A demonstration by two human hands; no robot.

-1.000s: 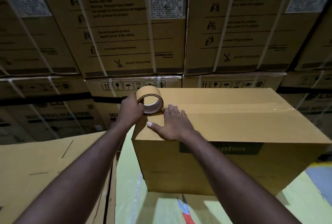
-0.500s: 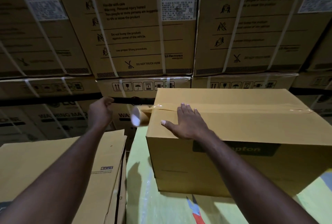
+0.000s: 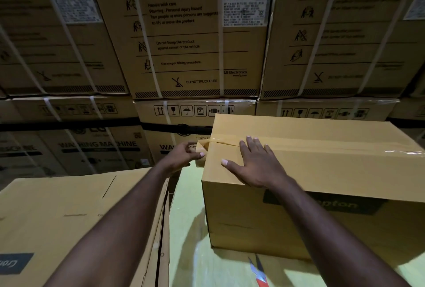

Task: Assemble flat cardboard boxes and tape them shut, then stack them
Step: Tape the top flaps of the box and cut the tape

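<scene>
An assembled cardboard box (image 3: 322,167) stands on the right, with a strip of brown tape (image 3: 322,146) running along its top seam. My right hand (image 3: 250,162) lies flat on the box top near the left end, fingertips on the tape. The tape roll (image 3: 202,148) hangs over the box's left edge, still joined to the strip. My left hand (image 3: 181,156) grips it there, thumb against its front; most of the roll is hidden behind the hand and the box edge.
A pile of flat cardboard boxes (image 3: 69,206) lies at the left. Scissors with a red handle (image 3: 258,271) lie on the yellow-green surface (image 3: 188,217) in front of the box. A wall of strapped washing-machine cartons (image 3: 195,33) rises close behind.
My left hand drew the roll past the box's left edge, let go and swung left, and has now come back to hold the roll. My right hand stayed flat on the box top.
</scene>
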